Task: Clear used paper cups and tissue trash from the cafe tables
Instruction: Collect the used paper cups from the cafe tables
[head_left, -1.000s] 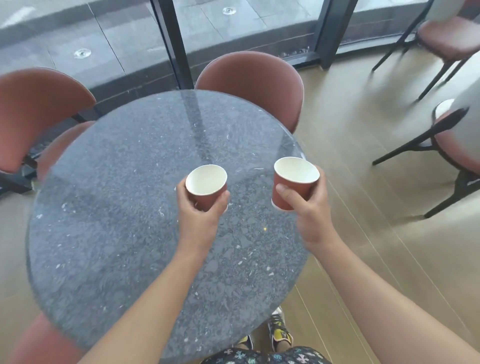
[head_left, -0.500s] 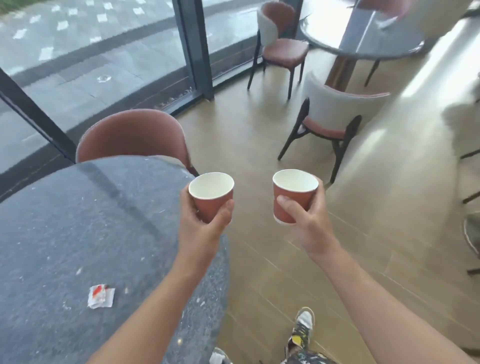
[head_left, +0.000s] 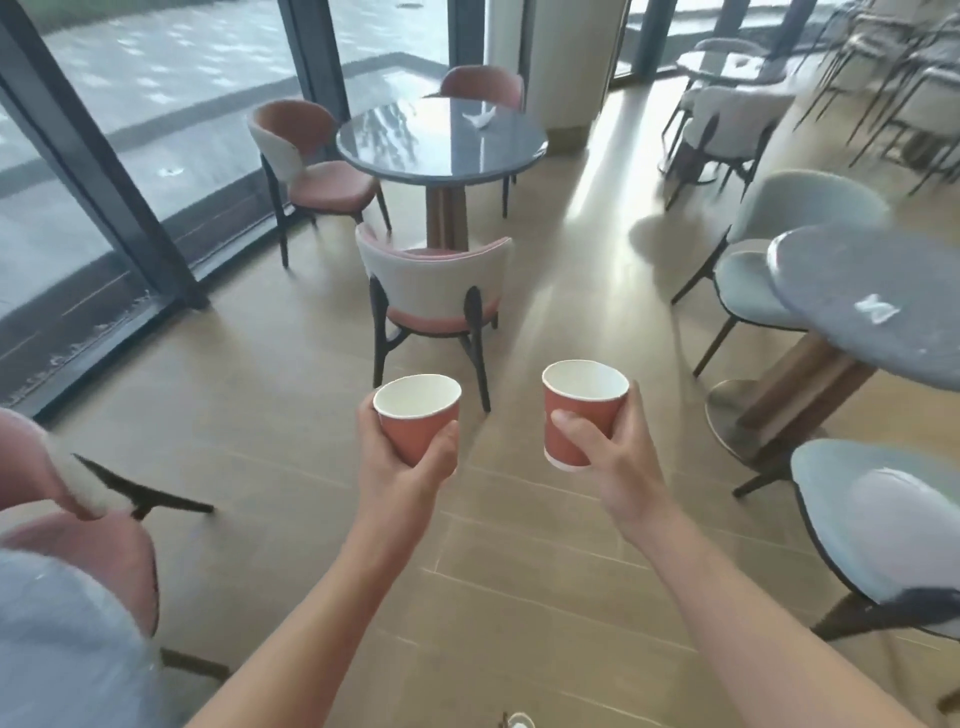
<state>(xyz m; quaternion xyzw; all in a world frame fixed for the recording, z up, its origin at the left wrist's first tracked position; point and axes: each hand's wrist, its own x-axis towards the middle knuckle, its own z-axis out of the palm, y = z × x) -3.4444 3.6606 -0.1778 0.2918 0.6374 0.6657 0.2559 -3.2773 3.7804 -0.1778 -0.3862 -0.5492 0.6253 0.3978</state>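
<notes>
The left paper cup (head_left: 410, 431) sits upright in your left hand (head_left: 400, 483), the right paper cup (head_left: 592, 405) in your right hand (head_left: 618, 457), each clamped by curled fingers, probably level to keep dregs in, while what looks like tissue (head_left: 878, 309) lies on the counter (head_left: 909, 358) right of your right hand.

No word, brand, number or sign can be read anywhere here. The left cup (head_left: 420, 427), held by the left hand (head_left: 400, 480), and the right cup (head_left: 577, 423), held by the right hand (head_left: 615, 460), show only plain red sides and white insides. The far tissue scrap (head_left: 480, 118) on the far table (head_left: 441, 174) and the near tissue scrap (head_left: 877, 307) on the side table (head_left: 852, 265) are small and blurred, so any print there may simply be lost.
</notes>
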